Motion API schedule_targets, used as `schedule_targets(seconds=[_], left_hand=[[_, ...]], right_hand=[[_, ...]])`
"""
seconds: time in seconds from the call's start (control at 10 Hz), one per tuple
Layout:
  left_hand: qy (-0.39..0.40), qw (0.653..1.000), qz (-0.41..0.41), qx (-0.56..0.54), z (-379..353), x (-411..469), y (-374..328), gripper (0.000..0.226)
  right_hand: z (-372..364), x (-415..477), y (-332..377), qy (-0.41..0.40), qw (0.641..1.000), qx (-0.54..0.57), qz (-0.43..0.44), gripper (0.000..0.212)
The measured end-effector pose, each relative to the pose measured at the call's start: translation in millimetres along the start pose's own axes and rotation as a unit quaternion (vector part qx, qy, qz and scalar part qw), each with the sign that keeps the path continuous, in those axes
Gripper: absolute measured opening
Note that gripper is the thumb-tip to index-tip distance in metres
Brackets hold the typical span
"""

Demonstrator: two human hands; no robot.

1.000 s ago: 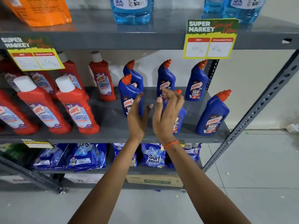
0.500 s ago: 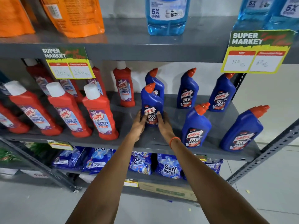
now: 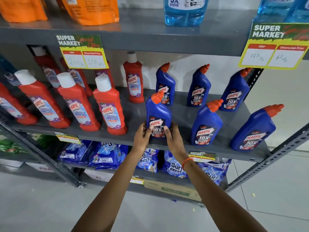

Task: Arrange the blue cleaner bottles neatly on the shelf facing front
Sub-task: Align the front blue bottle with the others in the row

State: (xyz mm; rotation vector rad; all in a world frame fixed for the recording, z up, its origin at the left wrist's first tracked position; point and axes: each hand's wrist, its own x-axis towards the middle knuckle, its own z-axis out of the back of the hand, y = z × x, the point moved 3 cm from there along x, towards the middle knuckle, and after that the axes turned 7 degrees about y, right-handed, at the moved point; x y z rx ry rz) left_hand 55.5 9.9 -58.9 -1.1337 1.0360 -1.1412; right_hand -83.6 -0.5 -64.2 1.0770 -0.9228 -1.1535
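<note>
Several blue cleaner bottles with orange caps stand on the grey middle shelf [image 3: 182,114], labels to the front. My left hand [image 3: 143,137] and my right hand [image 3: 173,138] clasp the base of the front-left blue bottle [image 3: 158,115] from both sides, near the shelf's front edge. Two more front-row bottles stand to its right, the middle one [image 3: 206,125] and the right one [image 3: 255,129]. Behind them a back row holds three bottles: left [image 3: 165,84], middle [image 3: 199,86] and right [image 3: 235,90].
Red bathroom-cleaner bottles [image 3: 108,106] fill the left half of the same shelf. Price tags [image 3: 82,52] hang from the upper shelf, which carries orange pouches and light-blue bottles [image 3: 184,10]. Detergent bags [image 3: 107,154] lie on the shelf below. A slanted metal post [image 3: 274,158] stands at right.
Both hands dropped from the middle front bottle to the front-left bottle and closed on its base. The view came closer and shifted left.
</note>
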Motion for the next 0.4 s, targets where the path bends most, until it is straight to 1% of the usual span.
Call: schedule_targets(seconds=[0.2, 0.3, 0.4], left_hand=[[0.003, 1.000, 0.006, 0.001, 3, -4, -5, 0.039], [0.019, 0.998, 0.024, 0.055, 4, -14, -10, 0.041], [0.038, 0.988, 0.040, 0.143, 6, -12, -16, 0.051]], right_hand=[[-1, -5, 6, -0.003, 1.000, 0.013, -0.009, 0.040], [0, -17, 18, 0.005, 1.000, -0.014, -0.026, 0.041], [6, -14, 25, 0.008, 0.998, -0.037, -0.054, 0.042]])
